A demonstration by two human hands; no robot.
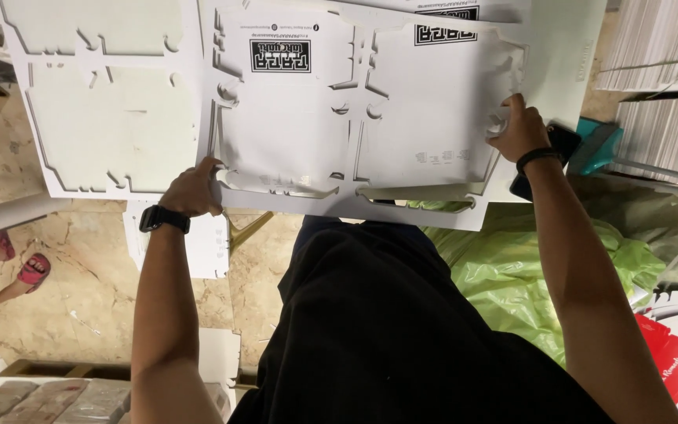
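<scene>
Your left hand and right hand both grip the white die-cut cardboard sheet (opposite edges).

A green plastic sheet lies near red cartons, with stacked white sheets beyond

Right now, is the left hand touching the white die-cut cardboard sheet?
Touching. The head view shows the left hand gripping the near edge of the white die-cut sheet.
</scene>
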